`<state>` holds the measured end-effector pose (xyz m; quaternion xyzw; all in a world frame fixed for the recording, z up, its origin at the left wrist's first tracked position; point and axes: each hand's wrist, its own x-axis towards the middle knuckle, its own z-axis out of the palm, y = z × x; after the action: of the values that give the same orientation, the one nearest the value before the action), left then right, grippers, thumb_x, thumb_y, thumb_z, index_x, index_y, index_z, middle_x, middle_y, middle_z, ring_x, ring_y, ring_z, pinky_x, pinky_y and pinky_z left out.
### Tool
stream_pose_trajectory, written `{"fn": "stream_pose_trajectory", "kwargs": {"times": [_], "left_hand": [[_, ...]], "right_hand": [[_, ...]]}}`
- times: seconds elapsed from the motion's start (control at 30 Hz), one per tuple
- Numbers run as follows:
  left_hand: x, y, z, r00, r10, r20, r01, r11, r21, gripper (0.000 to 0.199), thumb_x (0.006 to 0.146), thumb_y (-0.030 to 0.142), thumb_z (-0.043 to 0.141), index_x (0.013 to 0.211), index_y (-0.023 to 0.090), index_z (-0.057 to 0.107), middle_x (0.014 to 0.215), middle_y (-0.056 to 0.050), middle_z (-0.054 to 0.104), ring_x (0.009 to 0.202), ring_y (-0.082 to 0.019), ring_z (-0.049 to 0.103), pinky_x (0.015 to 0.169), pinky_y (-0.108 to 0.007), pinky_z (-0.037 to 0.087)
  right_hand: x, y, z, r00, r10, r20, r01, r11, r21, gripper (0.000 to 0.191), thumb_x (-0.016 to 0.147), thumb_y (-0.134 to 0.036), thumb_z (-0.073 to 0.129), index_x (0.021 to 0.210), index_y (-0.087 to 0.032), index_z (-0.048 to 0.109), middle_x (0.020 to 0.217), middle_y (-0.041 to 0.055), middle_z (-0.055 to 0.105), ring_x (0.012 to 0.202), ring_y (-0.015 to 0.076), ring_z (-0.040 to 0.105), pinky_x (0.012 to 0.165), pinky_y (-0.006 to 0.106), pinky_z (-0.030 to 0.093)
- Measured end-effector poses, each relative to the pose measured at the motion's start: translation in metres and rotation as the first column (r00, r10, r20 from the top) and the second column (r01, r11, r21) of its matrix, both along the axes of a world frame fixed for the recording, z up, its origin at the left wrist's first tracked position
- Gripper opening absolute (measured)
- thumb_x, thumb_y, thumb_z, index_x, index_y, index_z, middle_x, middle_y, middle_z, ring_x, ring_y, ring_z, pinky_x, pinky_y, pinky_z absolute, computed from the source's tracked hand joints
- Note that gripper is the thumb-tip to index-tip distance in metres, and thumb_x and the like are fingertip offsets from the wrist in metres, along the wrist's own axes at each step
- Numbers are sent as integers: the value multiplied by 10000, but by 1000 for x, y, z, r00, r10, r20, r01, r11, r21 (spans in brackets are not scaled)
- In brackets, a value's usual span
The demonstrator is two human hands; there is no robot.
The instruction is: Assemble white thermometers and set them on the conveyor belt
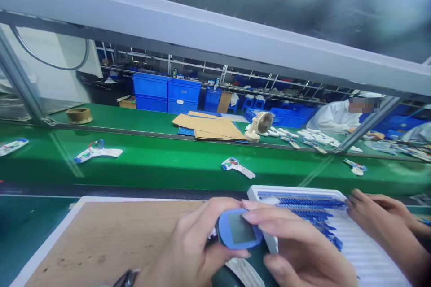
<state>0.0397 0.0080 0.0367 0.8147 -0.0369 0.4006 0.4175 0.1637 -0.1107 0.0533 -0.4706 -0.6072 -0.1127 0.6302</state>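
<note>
Blue-rimmed screen (pixel 239 229), glossy plastic, rounded oblong, long axis tilted down to the right, held over a brown board (pixel 101 246) in a white frame. Left hand (pixel 185 242) and right hand (pixel 299 246) both close on it, right fingers (pixel 259 211) across its top edge; lower grip partly hidden, seemingly firm. Another person's hand (pixel 380 217) lies beside a white tray (pixel 370 251) of blue parts.
</note>
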Motion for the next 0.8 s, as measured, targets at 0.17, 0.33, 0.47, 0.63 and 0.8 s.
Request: {"fn": "stream_pose_trajectory", "kwargs": {"times": [0.17,0.33,0.47,0.63,0.8], "left_hand": [[-1,-1,2,992,112,50,-122,924,362,263,1067,338,332,1207,184,492,1114,-54,737,1043,-108,708,949,-116,495],[-4,0,8,980,174,98,-199,798,568,294,1080,242,244,1186,129,494,1042,-77,766,938,-134,747,869,-170,565],[-8,-1,17,966,238,96,-243,729,640,336,1078,184,186,1130,145,516,1024,-40,776,805,-132,762,729,-196,608],[-10,-4,24,959,269,91,-255,674,693,406,1076,175,99,1105,155,504,988,6,784,717,-121,755,611,-204,599],[-11,-4,26,949,295,108,-280,641,715,374,1068,142,122,1093,155,495,989,7,788,710,-130,757,598,-215,603]], "right_hand": [[1,-4,4,983,-168,68,166,985,36,156,808,-84,728,925,-182,697,819,32,721,772,155,706,706,233,618],[0,-10,18,972,-151,182,172,979,-106,132,830,-52,671,828,-184,664,766,17,692,721,127,690,654,176,589],[0,-13,20,961,-167,221,198,972,-126,135,859,-54,641,841,-188,649,764,10,691,723,118,685,666,176,586],[-2,-15,16,958,-158,238,196,970,-146,124,900,-84,615,837,-190,630,763,7,682,732,114,674,677,184,581],[-4,-17,16,962,-168,216,206,965,-164,123,898,-91,620,830,-192,630,778,-7,676,740,100,668,700,165,576]]}}
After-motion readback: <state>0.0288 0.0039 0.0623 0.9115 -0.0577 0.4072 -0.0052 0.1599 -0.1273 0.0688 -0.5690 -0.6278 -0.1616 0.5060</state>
